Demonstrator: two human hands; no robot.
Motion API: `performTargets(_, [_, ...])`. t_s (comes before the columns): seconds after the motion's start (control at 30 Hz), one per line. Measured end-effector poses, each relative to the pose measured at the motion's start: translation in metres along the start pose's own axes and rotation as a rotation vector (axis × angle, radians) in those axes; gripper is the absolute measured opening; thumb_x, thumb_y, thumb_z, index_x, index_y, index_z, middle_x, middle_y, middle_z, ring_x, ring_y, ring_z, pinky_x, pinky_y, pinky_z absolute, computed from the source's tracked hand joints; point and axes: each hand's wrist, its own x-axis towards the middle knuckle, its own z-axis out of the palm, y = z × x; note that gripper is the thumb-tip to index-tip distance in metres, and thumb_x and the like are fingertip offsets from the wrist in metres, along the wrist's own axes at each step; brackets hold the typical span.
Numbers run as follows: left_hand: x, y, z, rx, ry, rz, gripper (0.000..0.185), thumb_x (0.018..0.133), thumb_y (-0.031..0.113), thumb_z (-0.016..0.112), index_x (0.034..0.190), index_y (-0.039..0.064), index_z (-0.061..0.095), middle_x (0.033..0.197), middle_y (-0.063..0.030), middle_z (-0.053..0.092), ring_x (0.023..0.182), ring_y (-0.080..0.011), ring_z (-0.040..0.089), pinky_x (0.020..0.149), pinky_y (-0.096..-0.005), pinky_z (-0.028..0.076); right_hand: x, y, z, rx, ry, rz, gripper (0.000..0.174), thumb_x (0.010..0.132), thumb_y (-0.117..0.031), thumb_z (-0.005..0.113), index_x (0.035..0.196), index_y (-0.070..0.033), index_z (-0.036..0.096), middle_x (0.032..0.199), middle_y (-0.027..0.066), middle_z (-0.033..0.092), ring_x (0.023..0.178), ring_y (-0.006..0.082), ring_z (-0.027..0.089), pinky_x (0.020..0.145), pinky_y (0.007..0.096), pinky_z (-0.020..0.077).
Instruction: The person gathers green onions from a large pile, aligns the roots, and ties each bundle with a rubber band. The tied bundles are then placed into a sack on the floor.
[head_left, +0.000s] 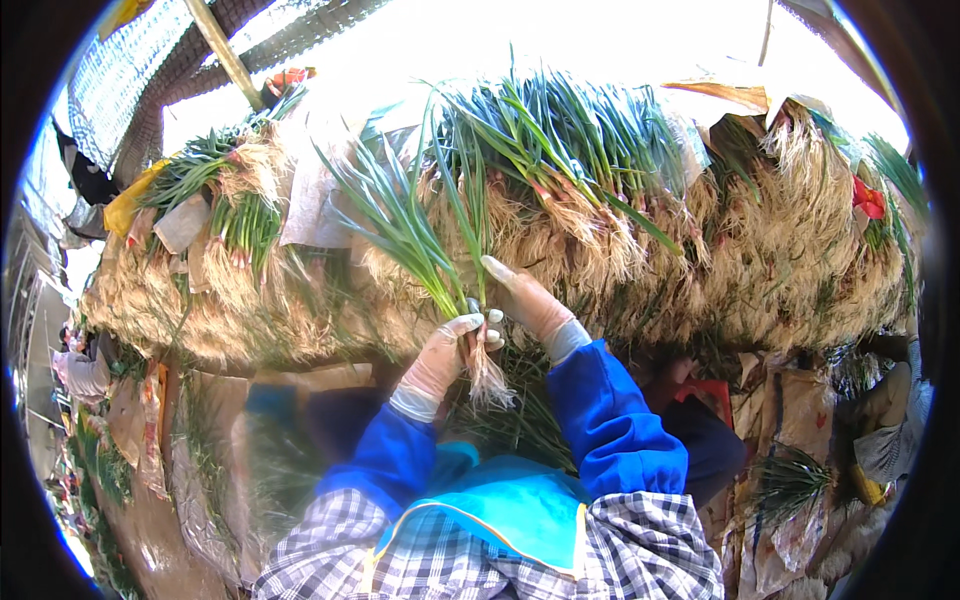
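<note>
My left hand (437, 355), in a thin pale glove, grips a small bunch of green onions (427, 259) low on the stems. Their leaves fan up and to the left, and their pale stringy roots (487, 379) hang below the fingers. My right hand (529, 300), gloved the same way, is beside the bunch, a fingertip against or very near an upright stalk (480, 232). Whether it pinches that stalk is hidden. Behind both hands rises a long heap of green onions (570, 142), leaves pointing away and tangled roots (600, 232) facing me.
Smaller bundles (240, 232) lie on the heap at the left, near a pale sheet (319, 187). Loose green leaves (517, 420) lie below my hands. Sacking (795, 420) with a leafy bunch (791, 480) is at right. A pole (221, 49) slants down at upper left. People are partly visible at both sides.
</note>
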Motion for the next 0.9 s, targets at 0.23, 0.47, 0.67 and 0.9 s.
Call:
performTargets(0.23, [0.008, -0.012, 0.007, 0.203, 0.169, 0.095, 0.016, 0.093, 0.013, 0.057, 0.105, 0.002, 0.058, 0.088, -0.0069, 0.064, 0.072, -0.0129, 0.058, 0.070, -0.0288, 0.051, 0.007, 0.032, 0.017, 0.356, 0.617, -0.057, 0.028, 0.090, -0.023, 0.062, 0.113, -0.007, 0.060, 0.095, 0.0077, 0.063, 0.072, 0.0201, 0.062, 0.059, 0.0324, 0.0509])
performTargets(0.47, [0.003, 0.006, -0.004, 0.126, 0.028, 0.075, 0.019, 0.093, 0.017, 0.058, 0.099, 0.000, 0.060, 0.086, -0.0065, 0.062, 0.069, -0.0141, 0.057, 0.065, -0.0296, 0.050, -0.017, -0.018, -0.008, 0.563, 0.355, -0.097, 0.023, 0.100, -0.027, 0.044, 0.094, -0.009, 0.056, 0.056, -0.0097, 0.029, 0.043, 0.0049, 0.025, 0.038, 0.0223, 0.0205])
performTargets(0.67, [0.006, 0.016, -0.001, 0.106, -0.021, -0.074, 0.025, 0.093, 0.026, 0.060, 0.100, 0.002, 0.060, 0.080, -0.0050, 0.061, 0.066, -0.0162, 0.058, 0.068, -0.0342, 0.053, -0.029, -0.043, 0.014, -0.602, 0.009, 0.288, 0.038, 0.089, -0.041, 0.062, 0.106, -0.008, 0.066, 0.074, -0.0021, 0.060, 0.060, 0.0090, 0.052, 0.058, 0.0270, 0.0431])
performTargets(0.9, [0.001, 0.029, 0.005, 0.166, -0.014, -0.162, 0.040, 0.092, 0.052, 0.053, 0.101, 0.013, 0.055, 0.062, 0.0059, 0.041, 0.053, -0.0105, 0.044, 0.061, -0.0307, 0.047, -0.010, -0.034, 0.041, -1.664, -0.166, -0.173, 0.024, 0.089, -0.032, 0.054, 0.086, -0.010, 0.066, 0.071, 0.0131, 0.065, 0.069, 0.0326, 0.065, 0.061, 0.0427, 0.0517])
